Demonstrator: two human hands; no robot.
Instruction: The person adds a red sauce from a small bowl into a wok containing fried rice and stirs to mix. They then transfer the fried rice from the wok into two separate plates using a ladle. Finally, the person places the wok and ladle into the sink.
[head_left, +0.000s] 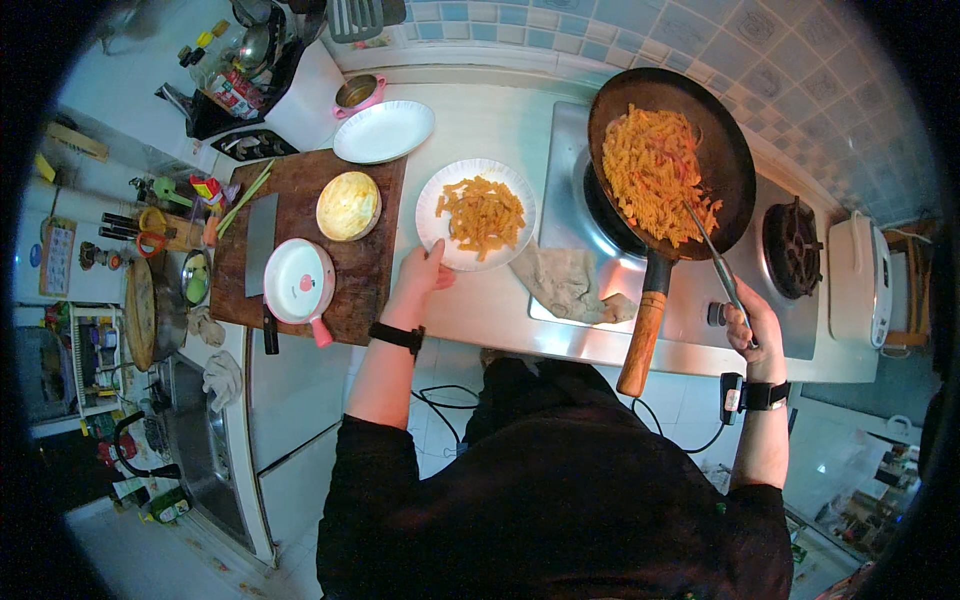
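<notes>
My left hand (421, 271) grips the near-left rim of a white plate (429, 201), thumb on top, on the counter. Spiral pasta (484, 219) in sauce covers the plate's middle. My right hand (756, 321) is closed around the handle of a metal utensil (720, 268). Its far end dips into a larger heap of sauced spiral pasta (651, 169) in a dark wok (724, 142). The wok is over the left burner, and its wooden handle (642, 345) points toward me. Between plate and wok handle lies a crumpled cloth (564, 279).
On the left, a wooden cutting board (296, 184) bears a cleaver (261, 234), a pink-handled pan (289, 289) and a round dish with a yellowish top (349, 206). An empty white plate (384, 132) overlaps its back edge. A second burner (791, 251) and a white appliance (857, 281) stand right.
</notes>
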